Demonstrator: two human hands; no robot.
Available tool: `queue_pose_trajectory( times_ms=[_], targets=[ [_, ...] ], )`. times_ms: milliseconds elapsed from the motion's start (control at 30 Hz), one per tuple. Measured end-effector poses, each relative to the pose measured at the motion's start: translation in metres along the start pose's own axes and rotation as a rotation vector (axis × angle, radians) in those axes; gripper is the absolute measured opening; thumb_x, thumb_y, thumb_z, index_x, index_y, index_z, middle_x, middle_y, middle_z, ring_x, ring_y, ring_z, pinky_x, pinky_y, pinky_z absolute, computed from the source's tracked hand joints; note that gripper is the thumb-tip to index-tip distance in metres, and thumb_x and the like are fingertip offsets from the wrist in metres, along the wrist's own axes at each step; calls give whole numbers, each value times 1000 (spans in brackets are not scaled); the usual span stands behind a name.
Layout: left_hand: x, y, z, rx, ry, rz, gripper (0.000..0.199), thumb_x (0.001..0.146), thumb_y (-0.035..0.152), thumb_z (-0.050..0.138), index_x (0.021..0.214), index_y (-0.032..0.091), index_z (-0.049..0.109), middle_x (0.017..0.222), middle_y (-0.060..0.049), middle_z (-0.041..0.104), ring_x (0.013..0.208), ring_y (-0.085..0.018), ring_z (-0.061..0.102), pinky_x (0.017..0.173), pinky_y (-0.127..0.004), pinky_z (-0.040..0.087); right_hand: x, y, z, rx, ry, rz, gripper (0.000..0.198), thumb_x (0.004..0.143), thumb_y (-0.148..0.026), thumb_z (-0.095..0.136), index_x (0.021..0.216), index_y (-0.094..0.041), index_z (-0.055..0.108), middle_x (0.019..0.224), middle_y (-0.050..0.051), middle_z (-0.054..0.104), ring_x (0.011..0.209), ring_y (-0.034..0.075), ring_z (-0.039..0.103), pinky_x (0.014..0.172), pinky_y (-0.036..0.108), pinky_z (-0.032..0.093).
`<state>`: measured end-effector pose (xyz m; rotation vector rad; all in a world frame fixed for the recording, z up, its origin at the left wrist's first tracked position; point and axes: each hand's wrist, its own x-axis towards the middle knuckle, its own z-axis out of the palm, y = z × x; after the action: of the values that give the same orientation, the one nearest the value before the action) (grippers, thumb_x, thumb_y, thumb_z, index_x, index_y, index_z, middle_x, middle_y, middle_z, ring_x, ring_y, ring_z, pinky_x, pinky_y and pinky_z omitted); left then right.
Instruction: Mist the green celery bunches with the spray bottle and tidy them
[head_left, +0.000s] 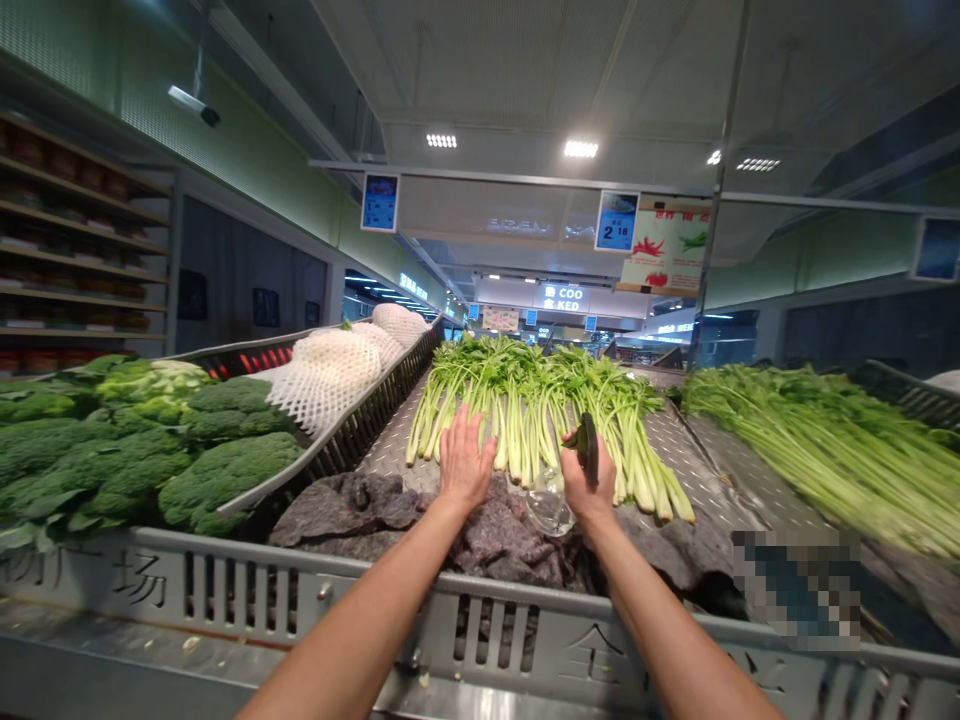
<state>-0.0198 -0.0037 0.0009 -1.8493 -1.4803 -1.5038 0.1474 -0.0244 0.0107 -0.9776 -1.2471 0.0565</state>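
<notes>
A row of celery (517, 410) lies on a textured sloping board, leaves to the back and cut ends toward me. My left hand (465, 458) is spread flat at the lower ends of the stalks, fingers stretched forward, and holds nothing. In my right hand (589, 485) is a spray bottle (551, 508) with a clear body and a dark trigger head, gripped round its neck in front of the celery. Some of the bottle is hidden behind my fingers. Below both hands lies a crumpled dark grey cloth (495, 530).
Broccoli (112, 440) fills the left side, beside a black crate (352, 430) with net-wrapped produce (330, 365). A grey slotted rail (517, 640) runs along the front. At right, a mirror-like panel (817, 330) reflects celery. Price signs (616, 222) hang above.
</notes>
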Motion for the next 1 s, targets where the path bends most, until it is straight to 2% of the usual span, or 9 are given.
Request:
queue_pose_trajectory(
  times_ms=[167, 333, 767, 1000],
  targets=[
    [0, 0, 0, -6, -3, -11, 43, 83, 34, 30, 120, 15, 40, 136, -11, 31, 125, -23, 26, 101, -46, 21, 2, 5, 0, 22, 60, 25, 31, 60, -32, 49, 87, -17, 55, 81, 4, 60, 68, 17, 54, 67, 29, 40],
    [-1, -1, -1, 11, -3, -21, 43, 83, 34, 30, 121, 15, 40, 136, -11, 30, 125, -23, 26, 102, -46, 21, 3, 8, -2, -13, 55, 69, 34, 60, -34, 50, 89, -17, 57, 77, 4, 59, 62, 17, 52, 65, 30, 40],
    [-1, 1, -3, -16, -26, -41, 45, 83, 35, 28, 122, 15, 38, 137, -11, 28, 126, -22, 25, 103, -44, 19, 7, 7, -8, -18, 101, 65, 25, 60, -29, 51, 82, -18, 57, 78, 3, 60, 69, 16, 54, 66, 27, 39],
    [-1, 0, -2, -19, -9, -39, 44, 83, 35, 29, 121, 16, 40, 136, -11, 30, 125, -22, 25, 102, -44, 19, 7, 12, -8, -3, 142, 55, 29, 60, -31, 50, 85, -17, 56, 83, 4, 60, 75, 18, 55, 71, 29, 39]
  ],
)
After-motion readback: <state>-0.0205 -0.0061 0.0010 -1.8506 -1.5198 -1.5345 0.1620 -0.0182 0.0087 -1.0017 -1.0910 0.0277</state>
